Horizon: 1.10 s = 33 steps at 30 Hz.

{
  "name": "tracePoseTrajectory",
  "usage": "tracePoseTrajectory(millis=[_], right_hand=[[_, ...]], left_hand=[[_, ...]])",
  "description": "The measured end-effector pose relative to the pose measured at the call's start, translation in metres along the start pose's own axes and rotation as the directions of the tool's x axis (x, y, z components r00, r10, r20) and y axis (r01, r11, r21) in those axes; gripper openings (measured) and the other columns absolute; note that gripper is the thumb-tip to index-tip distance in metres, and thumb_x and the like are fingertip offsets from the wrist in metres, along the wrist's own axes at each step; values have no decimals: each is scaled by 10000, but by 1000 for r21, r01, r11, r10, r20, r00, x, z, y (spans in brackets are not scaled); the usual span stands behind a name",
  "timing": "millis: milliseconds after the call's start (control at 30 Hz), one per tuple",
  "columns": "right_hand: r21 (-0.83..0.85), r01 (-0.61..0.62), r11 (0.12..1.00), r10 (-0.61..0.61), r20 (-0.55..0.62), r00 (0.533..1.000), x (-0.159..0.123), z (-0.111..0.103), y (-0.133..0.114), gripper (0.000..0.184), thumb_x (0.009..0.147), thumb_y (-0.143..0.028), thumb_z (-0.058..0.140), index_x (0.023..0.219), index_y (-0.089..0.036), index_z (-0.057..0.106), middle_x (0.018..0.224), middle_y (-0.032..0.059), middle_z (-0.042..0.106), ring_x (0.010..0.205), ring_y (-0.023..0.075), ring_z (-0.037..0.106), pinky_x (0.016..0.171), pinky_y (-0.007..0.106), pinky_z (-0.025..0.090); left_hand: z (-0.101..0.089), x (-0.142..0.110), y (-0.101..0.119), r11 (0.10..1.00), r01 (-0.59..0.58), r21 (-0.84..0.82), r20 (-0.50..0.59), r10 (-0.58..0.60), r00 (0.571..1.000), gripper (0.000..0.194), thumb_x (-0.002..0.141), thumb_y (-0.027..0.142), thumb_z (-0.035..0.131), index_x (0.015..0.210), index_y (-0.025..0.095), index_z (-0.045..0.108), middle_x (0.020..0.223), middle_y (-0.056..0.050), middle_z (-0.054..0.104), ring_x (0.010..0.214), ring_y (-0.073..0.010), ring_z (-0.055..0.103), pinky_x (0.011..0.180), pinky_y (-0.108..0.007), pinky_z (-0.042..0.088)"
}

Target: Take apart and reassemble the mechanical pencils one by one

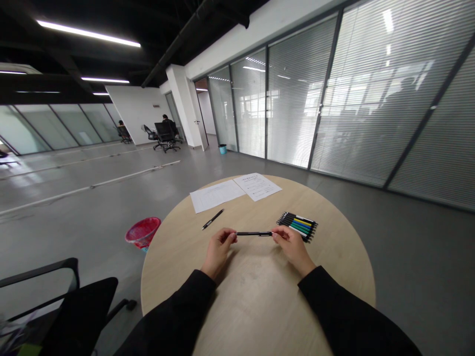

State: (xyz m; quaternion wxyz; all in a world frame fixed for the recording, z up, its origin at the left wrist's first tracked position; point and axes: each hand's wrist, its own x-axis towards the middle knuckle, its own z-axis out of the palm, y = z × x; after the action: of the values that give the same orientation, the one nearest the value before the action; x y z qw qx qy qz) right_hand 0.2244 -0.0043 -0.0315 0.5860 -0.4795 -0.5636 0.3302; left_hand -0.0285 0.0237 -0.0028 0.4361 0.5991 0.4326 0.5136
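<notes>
My left hand (218, 251) and my right hand (291, 248) hold a slim black pen (254, 234) level above the round wooden table (256, 296), one hand at each end. The pen's tips are hidden in my fingers. Beyond my left hand, a second black pen (213, 219) lies at an angle on the tabletop. A row of several pens with coloured barrels (297, 226) lies beyond my right hand. Two white sheets of paper (217, 195) (257, 187) lie at the far edge of the table, slightly overlapping.
A black office chair (74, 311) stands at the lower left, and a red waste bin (143, 232) stands left of the table. Glass walls with blinds (334, 94) run along the right. Two seated people (165, 129) are far off beside black chairs.
</notes>
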Motion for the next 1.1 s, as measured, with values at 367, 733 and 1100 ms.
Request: tracePoseTrajectory(millis=[367,733,1100], right_hand=[[11,-43,999,43,-9,999,1,1,4,441,814,-580,657,900,-149,698,740,73,689,669,205,608,617,307,492],[8,-41,999,41,-15,999,0,0,1,455,815,-605,645,869,-156,697,733,75,688,647,204,605,608,314,498],[16,-51,999,51,-11,999,0,0,0,453,822,-606,636,855,-157,684,725,69,677,641,197,595,603,307,486]], left_hand=[[1,0,4,1000,19,-11,8,-18,1000,276,770,396,721,873,141,696,725,-30,679,691,-162,631,711,-300,517],[1,-2,6,1000,19,-8,12,-19,1000,269,776,386,721,892,145,698,747,-36,676,705,-165,630,716,-294,516],[0,-1,3,1000,4,-2,26,-4,1000,289,749,390,760,896,147,704,776,-42,686,715,-165,636,711,-295,518]])
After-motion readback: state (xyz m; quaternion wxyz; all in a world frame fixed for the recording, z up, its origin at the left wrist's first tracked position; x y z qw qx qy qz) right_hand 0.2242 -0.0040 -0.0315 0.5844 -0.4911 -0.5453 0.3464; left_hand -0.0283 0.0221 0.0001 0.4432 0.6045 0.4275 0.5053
